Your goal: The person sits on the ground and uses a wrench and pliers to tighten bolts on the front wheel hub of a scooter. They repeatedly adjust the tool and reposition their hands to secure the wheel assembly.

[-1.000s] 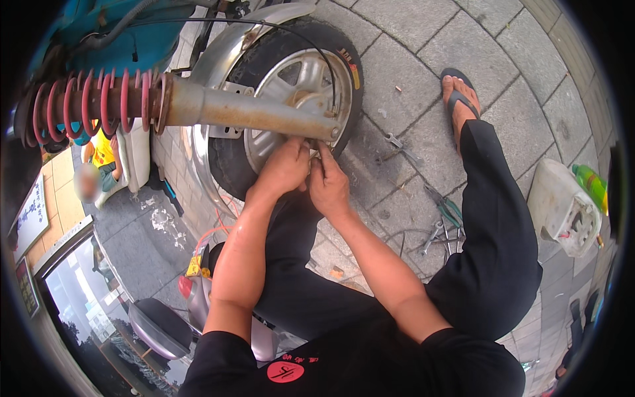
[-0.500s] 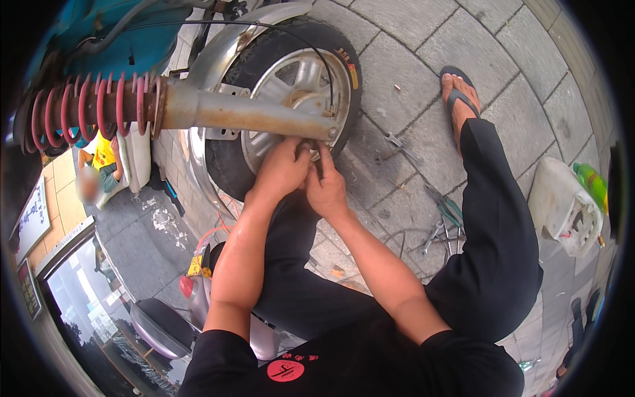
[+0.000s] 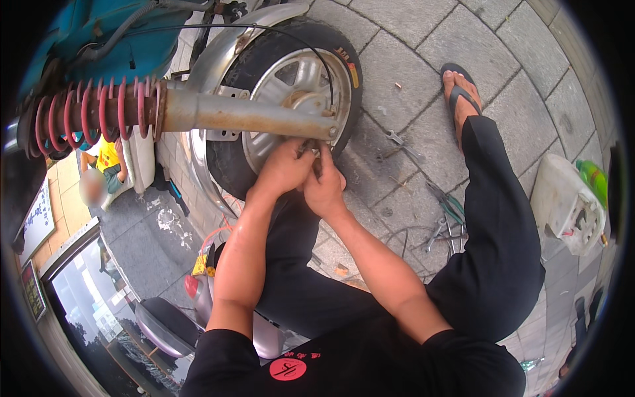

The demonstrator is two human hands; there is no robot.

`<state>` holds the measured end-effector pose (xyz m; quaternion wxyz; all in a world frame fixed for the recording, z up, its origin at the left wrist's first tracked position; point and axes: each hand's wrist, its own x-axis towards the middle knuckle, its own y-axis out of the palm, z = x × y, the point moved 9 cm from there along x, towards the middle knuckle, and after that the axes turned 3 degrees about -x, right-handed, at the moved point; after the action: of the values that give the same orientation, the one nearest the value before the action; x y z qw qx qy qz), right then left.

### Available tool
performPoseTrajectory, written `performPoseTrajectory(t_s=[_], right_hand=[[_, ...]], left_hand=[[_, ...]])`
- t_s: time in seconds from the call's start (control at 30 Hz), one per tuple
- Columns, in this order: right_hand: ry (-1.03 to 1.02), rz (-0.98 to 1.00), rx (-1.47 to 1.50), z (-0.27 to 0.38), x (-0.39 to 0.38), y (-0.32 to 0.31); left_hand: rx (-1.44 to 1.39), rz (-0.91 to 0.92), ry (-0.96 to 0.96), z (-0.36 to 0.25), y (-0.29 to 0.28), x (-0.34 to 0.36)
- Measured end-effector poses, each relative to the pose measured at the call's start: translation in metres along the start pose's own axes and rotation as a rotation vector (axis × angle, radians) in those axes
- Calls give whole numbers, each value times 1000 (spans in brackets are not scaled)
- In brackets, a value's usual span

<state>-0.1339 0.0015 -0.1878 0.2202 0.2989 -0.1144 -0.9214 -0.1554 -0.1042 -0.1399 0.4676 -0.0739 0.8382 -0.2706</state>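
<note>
Both my hands meet just below the end of a rusty grey fork leg [image 3: 251, 114], close to the wheel's centre. My left hand [image 3: 284, 165] is closed, thumb and fingers pinched together under the leg's tip. Beside it, my right hand [image 3: 324, 188] is closed too, its index finger pointing up to the tip. Whatever small part lies between the fingers is mostly hidden. Behind the leg stands a wheel with a black tyre [image 3: 354, 99] and a silver spoked rim [image 3: 301, 63]. A red coil spring [image 3: 99, 112] wraps the leg's other end.
On the grey paving right of my hands lie a wrench [image 3: 403, 145], green-handled pliers [image 3: 446, 202] and several more wrenches [image 3: 440, 235]. A white plastic container [image 3: 562, 205] and a green bottle [image 3: 591, 178] are farther right. At left are a parked scooter [image 3: 165, 327] and a seated person [image 3: 106, 175].
My hands stay at the fork leg's tip with nearly the same grip; the fingers shift only slightly. The whole view has moved a little.
</note>
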Motion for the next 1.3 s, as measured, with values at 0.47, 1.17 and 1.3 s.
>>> performPoseTrajectory(t_s=[0.47, 1.17, 1.3], right_hand=[[-100, 8, 42, 3, -2, -2], [-94, -169, 13, -33, 13, -24], [-84, -152, 123, -30, 14, -21]], left_hand=[[-50, 15, -70, 13, -2, 6], [57, -137, -14, -1, -4, 10], [0, -238, 8, 3, -3, 13]])
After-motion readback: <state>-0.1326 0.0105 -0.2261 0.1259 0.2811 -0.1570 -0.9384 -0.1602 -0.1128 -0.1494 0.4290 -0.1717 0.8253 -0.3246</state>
